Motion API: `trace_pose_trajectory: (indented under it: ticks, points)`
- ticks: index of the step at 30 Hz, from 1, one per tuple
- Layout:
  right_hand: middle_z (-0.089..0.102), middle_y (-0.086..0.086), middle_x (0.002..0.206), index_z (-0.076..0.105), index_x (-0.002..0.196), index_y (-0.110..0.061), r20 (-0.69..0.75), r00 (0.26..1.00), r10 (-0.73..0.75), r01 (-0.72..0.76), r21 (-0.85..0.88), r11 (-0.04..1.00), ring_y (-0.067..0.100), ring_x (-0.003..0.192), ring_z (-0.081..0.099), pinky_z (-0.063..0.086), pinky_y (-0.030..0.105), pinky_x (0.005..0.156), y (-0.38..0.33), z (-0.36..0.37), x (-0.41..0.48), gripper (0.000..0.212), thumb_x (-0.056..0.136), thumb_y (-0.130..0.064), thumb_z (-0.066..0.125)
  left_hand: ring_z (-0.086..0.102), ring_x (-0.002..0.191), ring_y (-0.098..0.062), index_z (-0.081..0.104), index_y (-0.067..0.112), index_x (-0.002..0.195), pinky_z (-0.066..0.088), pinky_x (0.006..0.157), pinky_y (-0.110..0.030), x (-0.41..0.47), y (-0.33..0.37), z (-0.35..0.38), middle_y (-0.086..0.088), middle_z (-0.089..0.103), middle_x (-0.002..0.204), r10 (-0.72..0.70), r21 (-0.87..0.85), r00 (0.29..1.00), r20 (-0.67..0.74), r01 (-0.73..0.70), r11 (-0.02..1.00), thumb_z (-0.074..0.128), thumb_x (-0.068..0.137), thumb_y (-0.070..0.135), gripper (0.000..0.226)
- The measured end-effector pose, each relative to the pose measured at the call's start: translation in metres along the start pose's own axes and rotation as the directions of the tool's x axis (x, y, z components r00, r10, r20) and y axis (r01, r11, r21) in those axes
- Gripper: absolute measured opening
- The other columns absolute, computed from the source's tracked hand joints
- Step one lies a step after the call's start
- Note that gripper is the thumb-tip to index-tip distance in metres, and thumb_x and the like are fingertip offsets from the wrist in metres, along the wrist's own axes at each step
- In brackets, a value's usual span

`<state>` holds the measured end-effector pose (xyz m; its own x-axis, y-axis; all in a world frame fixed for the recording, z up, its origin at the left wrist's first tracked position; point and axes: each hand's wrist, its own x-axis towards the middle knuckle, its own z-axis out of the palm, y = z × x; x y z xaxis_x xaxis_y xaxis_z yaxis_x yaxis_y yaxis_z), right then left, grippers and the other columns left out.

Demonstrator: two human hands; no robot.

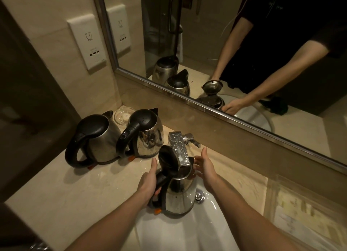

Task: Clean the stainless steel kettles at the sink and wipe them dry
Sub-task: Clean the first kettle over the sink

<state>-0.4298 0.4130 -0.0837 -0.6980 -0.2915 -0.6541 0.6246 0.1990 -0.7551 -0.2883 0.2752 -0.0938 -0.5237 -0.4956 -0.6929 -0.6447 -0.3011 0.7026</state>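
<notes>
A stainless steel kettle (179, 196) with a black handle stands in the white sink (180, 232), its black lid (168, 161) flipped up under the chrome faucet (178, 147). My left hand (148, 181) grips the kettle's handle. My right hand (205, 166) is at the kettle's far rim beside the faucet, fingers spread, apparently touching the rim. Two more steel kettles stand on the counter to the left with lids down: one (99, 139) at far left, one (148, 136) next to the faucet.
A small glass dish (123, 116) sits in the counter's back corner behind the kettles. The mirror (225, 53) runs along the back wall; a wall socket (87, 44) is on the left wall. A laminated card (300, 217) lies on the counter at right.
</notes>
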Motion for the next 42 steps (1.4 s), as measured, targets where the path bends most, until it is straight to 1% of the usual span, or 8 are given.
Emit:
trace_pose_trajectory:
  ticks: [5, 8, 13, 27, 31, 34, 37, 42]
  points:
    - [0.05, 0.029, 0.132, 0.057, 0.122, 0.003, 0.028, 1.0, 0.007, -0.007, 0.005, 1.0, 0.031, 0.099, 0.055, 0.036, 0.045, 0.106, 0.003, 0.001, -0.004, 0.079, 0.093, -0.065, 0.029, 0.047, 0.042, -0.012, 0.052, 0.012, 0.064, 0.041, 0.051, -0.025, -0.004, -0.002, -0.001, 0.0, 0.049, 0.049, 0.035, 0.053, 0.999, -0.025, -0.034, 0.998, 0.021, 0.089, 0.079, 0.078]
    - [0.061, 0.019, 0.125, 0.064, 0.109, -0.007, 0.065, 0.998, 0.01, -0.007, -0.038, 0.999, 0.024, 0.098, 0.061, 0.038, 0.035, 0.092, 0.004, 0.003, -0.009, 0.073, 0.094, -0.064, 0.022, 0.05, 0.044, -0.012, 0.05, 0.013, 0.06, 0.042, 0.051, -0.024, -0.004, -0.001, 0.002, 0.002, 0.05, 0.044, 0.043, 0.07, 0.998, -0.039, -0.04, 0.997, 0.021, 0.088, 0.08, 0.078]
    - [0.061, 0.023, 0.123, 0.059, 0.122, 0.001, 0.051, 0.999, 0.006, -0.006, -0.008, 1.0, 0.032, 0.116, 0.056, 0.032, 0.042, 0.11, 0.006, -0.002, -0.006, 0.077, 0.095, -0.062, 0.023, 0.05, 0.041, -0.01, 0.051, 0.014, 0.06, 0.042, 0.049, -0.023, -0.001, -0.001, 0.002, 0.005, 0.049, 0.041, 0.046, 0.078, 0.999, -0.028, -0.044, 0.996, 0.021, 0.086, 0.082, 0.079]
    - [0.066, 0.023, 0.111, 0.062, 0.117, 0.0, 0.116, 0.993, 0.026, -0.026, 0.001, 1.0, 0.032, 0.103, 0.063, 0.044, 0.039, 0.095, 0.011, 0.002, 0.003, 0.082, 0.092, -0.068, 0.023, 0.049, 0.039, -0.011, 0.053, 0.013, 0.066, 0.04, 0.047, -0.023, 0.001, 0.001, -0.001, 0.001, 0.05, 0.047, 0.037, 0.048, 0.999, -0.029, -0.036, 0.998, 0.021, 0.091, 0.077, 0.075]
    - [0.064, 0.019, 0.1, 0.061, 0.117, 0.002, 0.127, 0.991, 0.028, -0.032, 0.031, 0.999, 0.026, 0.086, 0.063, 0.048, 0.033, 0.075, 0.012, 0.002, 0.006, 0.083, 0.091, -0.068, 0.024, 0.06, 0.054, -0.015, 0.06, 0.012, 0.075, 0.045, 0.047, -0.022, 0.004, 0.003, -0.002, -0.002, 0.059, 0.058, 0.025, 0.043, 0.998, -0.054, -0.022, 0.999, 0.023, 0.091, 0.077, 0.076]
    - [0.065, 0.017, 0.097, 0.063, 0.114, 0.0, 0.121, 0.992, 0.024, -0.027, 0.024, 0.999, 0.024, 0.083, 0.064, 0.049, 0.034, 0.075, 0.014, 0.002, 0.008, 0.082, 0.091, -0.069, 0.025, 0.062, 0.06, -0.018, 0.06, 0.013, 0.075, 0.045, 0.049, -0.024, 0.005, 0.003, -0.002, -0.003, 0.061, 0.062, 0.02, 0.043, 0.998, -0.068, -0.017, 0.999, 0.024, 0.09, 0.078, 0.076]
    - [0.066, 0.019, 0.102, 0.064, 0.112, -0.001, 0.12, 0.993, 0.023, -0.024, 0.012, 1.0, 0.027, 0.09, 0.064, 0.048, 0.039, 0.088, 0.014, 0.002, 0.009, 0.081, 0.091, -0.069, 0.024, 0.06, 0.057, -0.016, 0.059, 0.016, 0.071, 0.044, 0.046, -0.021, 0.004, 0.003, -0.003, -0.001, 0.06, 0.056, 0.013, 0.029, 0.997, -0.07, -0.011, 1.0, 0.024, 0.09, 0.079, 0.074]
    - [0.064, 0.022, 0.117, 0.063, 0.11, -0.003, 0.108, 0.993, 0.044, -0.043, -0.005, 0.999, 0.033, 0.111, 0.061, 0.049, 0.037, 0.086, 0.012, 0.001, 0.005, 0.077, 0.092, -0.067, 0.023, 0.06, 0.061, -0.017, 0.06, 0.018, 0.072, 0.043, 0.045, -0.021, 0.003, 0.004, -0.003, -0.001, 0.061, 0.059, 0.012, 0.02, 0.998, -0.062, -0.01, 1.0, 0.024, 0.089, 0.079, 0.073]
